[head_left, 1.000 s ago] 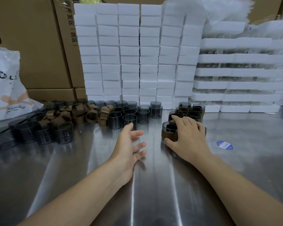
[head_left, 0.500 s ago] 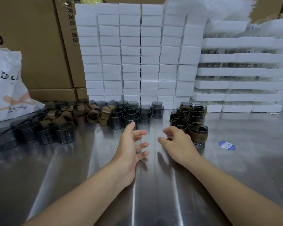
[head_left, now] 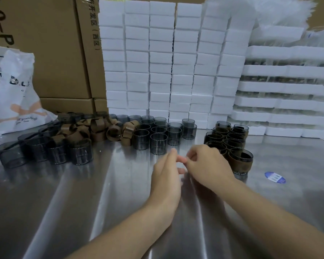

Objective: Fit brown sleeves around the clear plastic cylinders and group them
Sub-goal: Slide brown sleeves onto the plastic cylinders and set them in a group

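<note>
Evidently between pieces, a worker's left hand (head_left: 166,171) hovers straight-fingered and empty above the steel desk (head_left: 101,202), with the right hand (head_left: 208,163) loosely curled against its fingertips and nothing visible in it. Bare clear cylinders (head_left: 158,143) stand just beyond. Loose brown sleeves (head_left: 99,129) lie heaped to their left, and sleeved cylinders (head_left: 230,143) are grouped at right. Thin-walled, light and probably slick, a cylinder looks best gripped across its rim; the limp sleeves should spread open by their edges.

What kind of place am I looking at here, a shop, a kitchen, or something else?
Most likely a small factory or packing workshop. A steel worktable holds batches of identical clear cylinders and a heap of brown sleeves, with stacked white foam blocks and cardboard cartons behind.
</note>
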Demonstrator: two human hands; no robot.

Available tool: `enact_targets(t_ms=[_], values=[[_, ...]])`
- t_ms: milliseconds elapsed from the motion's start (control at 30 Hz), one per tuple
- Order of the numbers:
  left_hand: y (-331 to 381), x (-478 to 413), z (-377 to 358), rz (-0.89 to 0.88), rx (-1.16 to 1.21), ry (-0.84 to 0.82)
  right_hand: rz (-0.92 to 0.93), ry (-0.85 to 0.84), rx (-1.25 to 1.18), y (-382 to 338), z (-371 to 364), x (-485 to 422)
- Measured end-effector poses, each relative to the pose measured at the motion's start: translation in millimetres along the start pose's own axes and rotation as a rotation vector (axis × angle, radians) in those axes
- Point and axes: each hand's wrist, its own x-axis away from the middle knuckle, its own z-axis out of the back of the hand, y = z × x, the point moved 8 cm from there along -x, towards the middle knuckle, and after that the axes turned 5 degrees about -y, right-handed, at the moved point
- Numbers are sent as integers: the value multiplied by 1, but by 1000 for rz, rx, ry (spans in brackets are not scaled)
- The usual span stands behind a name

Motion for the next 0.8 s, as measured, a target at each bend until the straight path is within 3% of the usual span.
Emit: enact_targets(t_ms=[200,367,600,800], values=[[-1,-6,0,-66,3,31,61,172,208,-26,33,-71],[-1,-9,-7,-118,-58,14,-87,-16,348,-1,25,-124],[-3,-10,-9,-176,-102,8,-87,-100,445,15,3,-164],[-2,-10,-15,-234,-165,-19,-18,79,542,7,2,-167]])
